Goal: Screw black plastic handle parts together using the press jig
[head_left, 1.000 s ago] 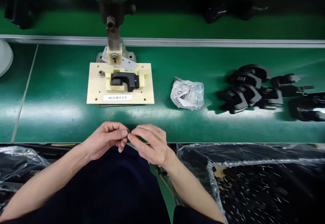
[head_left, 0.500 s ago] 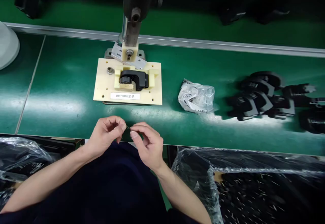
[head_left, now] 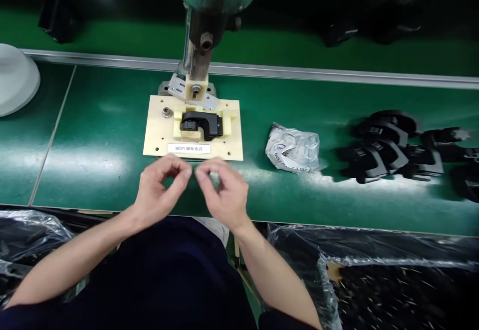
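Observation:
My left hand is closed in a pinch just in front of the cream fixture plate. Facing it, my right hand pinches too, its fingertips a small gap away. Whatever is between the fingers is too small or hidden to make out. A black curved plastic part sits in the fixture's raised nest, behind both hands. Over it hangs a press head with a cream block at its lower end. A white label with printed characters is on the plate's front edge.
Right of the fixture lies a clear plastic bag with printing. Several black and grey parts are grouped farther right on the green bench. A plastic-lined bin of small dark pieces stands below at right. A white round object is at far left.
Both hands have moved forward, nearer the fixture plate, still pinched and close together. The view has shifted slightly. The black part stays in its nest.

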`<state>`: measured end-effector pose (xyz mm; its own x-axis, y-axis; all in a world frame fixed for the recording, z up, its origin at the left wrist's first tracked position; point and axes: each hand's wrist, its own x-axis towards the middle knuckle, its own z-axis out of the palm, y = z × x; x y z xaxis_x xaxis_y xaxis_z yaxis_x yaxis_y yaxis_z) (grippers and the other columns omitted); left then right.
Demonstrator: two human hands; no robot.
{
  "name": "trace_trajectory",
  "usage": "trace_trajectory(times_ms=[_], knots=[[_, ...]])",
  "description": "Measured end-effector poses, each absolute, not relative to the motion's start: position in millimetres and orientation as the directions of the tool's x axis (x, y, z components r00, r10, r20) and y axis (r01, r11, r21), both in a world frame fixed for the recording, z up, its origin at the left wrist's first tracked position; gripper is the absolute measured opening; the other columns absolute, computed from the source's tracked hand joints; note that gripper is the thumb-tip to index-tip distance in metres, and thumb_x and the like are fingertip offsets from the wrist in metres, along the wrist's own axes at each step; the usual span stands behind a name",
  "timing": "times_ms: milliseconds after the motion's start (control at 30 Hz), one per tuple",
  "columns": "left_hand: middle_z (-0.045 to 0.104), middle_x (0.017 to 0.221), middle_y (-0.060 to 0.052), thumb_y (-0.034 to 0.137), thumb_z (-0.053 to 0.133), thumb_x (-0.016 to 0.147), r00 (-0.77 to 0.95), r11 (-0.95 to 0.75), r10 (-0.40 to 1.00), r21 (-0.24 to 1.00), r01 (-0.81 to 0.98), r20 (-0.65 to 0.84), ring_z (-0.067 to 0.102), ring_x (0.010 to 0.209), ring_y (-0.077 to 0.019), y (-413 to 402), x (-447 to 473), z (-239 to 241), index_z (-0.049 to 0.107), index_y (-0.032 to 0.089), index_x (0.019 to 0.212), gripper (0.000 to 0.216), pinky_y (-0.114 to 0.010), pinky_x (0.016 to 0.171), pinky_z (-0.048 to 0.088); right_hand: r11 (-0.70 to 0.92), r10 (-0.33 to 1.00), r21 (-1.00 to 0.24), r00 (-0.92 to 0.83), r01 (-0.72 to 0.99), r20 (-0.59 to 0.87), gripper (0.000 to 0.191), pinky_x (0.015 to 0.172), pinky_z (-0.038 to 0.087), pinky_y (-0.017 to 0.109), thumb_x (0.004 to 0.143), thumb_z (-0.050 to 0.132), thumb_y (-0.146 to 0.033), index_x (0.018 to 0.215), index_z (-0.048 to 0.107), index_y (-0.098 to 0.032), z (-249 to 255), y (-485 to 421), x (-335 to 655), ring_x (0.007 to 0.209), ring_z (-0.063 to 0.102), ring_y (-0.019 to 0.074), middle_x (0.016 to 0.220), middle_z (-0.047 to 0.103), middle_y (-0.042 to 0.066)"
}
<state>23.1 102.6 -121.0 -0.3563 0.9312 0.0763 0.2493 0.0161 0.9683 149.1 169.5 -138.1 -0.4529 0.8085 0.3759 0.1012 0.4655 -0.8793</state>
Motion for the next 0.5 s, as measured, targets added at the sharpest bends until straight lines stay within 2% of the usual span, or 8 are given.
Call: trace_trajectory(times_ms=[100,200,500], knots=[[0.061,0.076,-0.001,0.025,0.059,0.081,-0.475,-0.12,0.822,0.91,0.397,0.315,0.056,0.065,-0.0106,135.8,2.2,-118.9,0.062,0.018,0.082,0.007,-0.022,0.06,0.047,0.614,0.783,-0.753,-0.305,0.235,0.542,0.015,0.071,0.049,0.031,0.088,0.052,-0.021,0.074,0.058,-0.019,-134.3,203.4,125.3,0.072,0.06,0.0156,0.075,0.063,0.003],[0.063,0.082,-0.002,0.029,0.059,0.082,-0.507,-0.19,0.743,0.864,0.467,0.437,0.06,0.074,-0.0121,167.1,-18.6,-122.4,0.062,0.018,0.085,0.012,-0.024,0.069,0.05,0.636,0.771,-0.703,-0.24,0.318,0.59,0.017,0.079,0.047,0.034,0.09,0.049,-0.023,0.076,0.059,-0.019,-133.4,227.0,102.1,0.077,0.06,0.0166,0.077,0.063,0.003],[0.063,0.106,-0.008,0.045,0.063,0.08,-0.372,-0.278,0.812,0.858,0.432,0.45,0.061,0.104,-0.0235,202.3,-36.8,-129.5,0.055,0.023,0.111,0.038,-0.038,0.086,0.052,0.594,0.8,-0.706,-0.193,0.384,0.568,0.025,0.089,0.041,0.041,0.094,0.042,-0.029,0.084,0.063,-0.019,-144.2,232.5,73.7,0.087,0.059,0.0194,0.082,0.063,0.004]])
